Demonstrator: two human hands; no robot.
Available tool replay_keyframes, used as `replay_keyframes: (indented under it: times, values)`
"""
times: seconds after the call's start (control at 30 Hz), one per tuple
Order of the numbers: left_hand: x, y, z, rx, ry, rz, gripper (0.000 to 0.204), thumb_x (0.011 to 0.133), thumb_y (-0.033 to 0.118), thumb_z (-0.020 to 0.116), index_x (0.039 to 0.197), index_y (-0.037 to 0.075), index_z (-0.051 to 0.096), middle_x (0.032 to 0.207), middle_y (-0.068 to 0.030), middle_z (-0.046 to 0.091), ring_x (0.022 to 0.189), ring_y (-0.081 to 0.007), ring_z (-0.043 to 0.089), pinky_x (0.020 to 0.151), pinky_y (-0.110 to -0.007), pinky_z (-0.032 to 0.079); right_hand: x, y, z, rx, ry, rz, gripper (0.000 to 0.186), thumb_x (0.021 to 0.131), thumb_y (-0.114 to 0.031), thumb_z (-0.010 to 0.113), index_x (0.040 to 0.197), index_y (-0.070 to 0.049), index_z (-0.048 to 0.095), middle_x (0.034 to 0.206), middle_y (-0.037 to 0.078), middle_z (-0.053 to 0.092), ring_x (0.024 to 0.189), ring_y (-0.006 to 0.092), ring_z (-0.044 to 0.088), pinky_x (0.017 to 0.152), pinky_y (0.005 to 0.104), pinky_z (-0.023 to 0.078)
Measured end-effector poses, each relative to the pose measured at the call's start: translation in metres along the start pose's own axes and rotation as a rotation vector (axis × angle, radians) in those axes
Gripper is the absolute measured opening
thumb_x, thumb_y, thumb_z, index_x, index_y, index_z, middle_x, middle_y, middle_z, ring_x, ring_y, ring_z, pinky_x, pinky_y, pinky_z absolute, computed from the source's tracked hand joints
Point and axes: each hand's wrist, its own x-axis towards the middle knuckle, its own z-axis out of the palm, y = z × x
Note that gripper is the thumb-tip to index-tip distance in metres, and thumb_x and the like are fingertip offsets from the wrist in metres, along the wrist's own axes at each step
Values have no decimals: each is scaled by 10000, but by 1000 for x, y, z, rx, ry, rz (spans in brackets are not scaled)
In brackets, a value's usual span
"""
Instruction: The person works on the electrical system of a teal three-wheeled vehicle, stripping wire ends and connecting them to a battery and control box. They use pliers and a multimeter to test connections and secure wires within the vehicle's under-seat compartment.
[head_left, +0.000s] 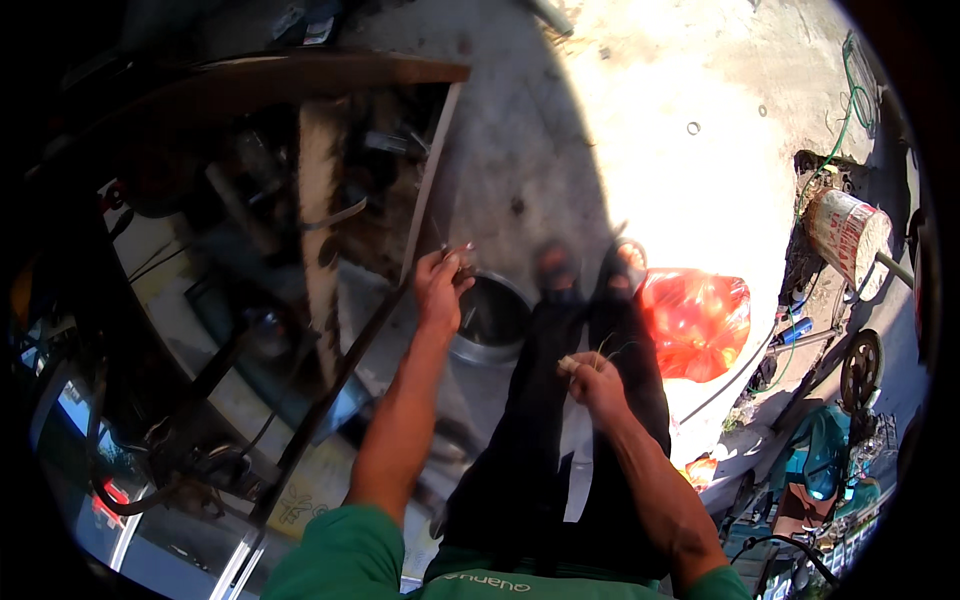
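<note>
My left hand [439, 290] is raised beside the edge of a dark-framed bench, its fingers pinched together. Something small with a shiny tip shows at the fingertips, too small to name. Over my right thigh, my right hand [598, 390] is closed around a small pale cylindrical piece [568, 365]. Thin wire-like strands [618, 349] stick out above that hand. Below it, a whitish strip [577, 485] lies against my dark trousers. A round metal basin [488, 352] stands on the ground just right of my left hand.
The bench frame [438, 170] holds a wooden post [318, 230] and shadowed clutter. A red plastic bag [695, 322] sits right of my feet. Farther right are a white bucket with red marks [842, 240], a green hose [858, 95], a wheel [862, 370] and a teal machine [818, 452].
</note>
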Motion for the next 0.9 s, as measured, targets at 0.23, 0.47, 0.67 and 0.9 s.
replay_keyframes:
  times: [0.23,0.47,0.67,0.9]
  values:
    - [22,50,-44,-372,182,-110,234,981,323,595,939,95,564,734,-6,493,547,-106,402,511,-285,410,-48,26,-16,31,13,-16,129,917,-132,621,954,-14,587,807,67,668,482,57,471,427,192,317]
    - [52,82,-73,-404,311,-91,377,956,485,580,769,174,478,609,70,358,454,-89,258,449,-225,240,-50,55,3,41,23,-119,134,921,-148,604,964,-22,595,826,59,668,493,55,474,428,195,337]
    - [41,55,-94,-560,166,-149,342,961,455,583,804,163,498,630,41,389,480,-112,298,482,-261,313,-71,67,37,73,8,-186,151,920,-170,624,961,-27,599,830,52,665,507,55,483,433,195,339]
    - [-41,6,-89,-253,-110,-241,311,987,404,541,1028,98,581,780,-40,621,635,-175,561,605,-357,504,-107,82,49,140,6,-284,148,907,-148,636,976,-26,590,821,45,642,508,58,466,438,196,332]
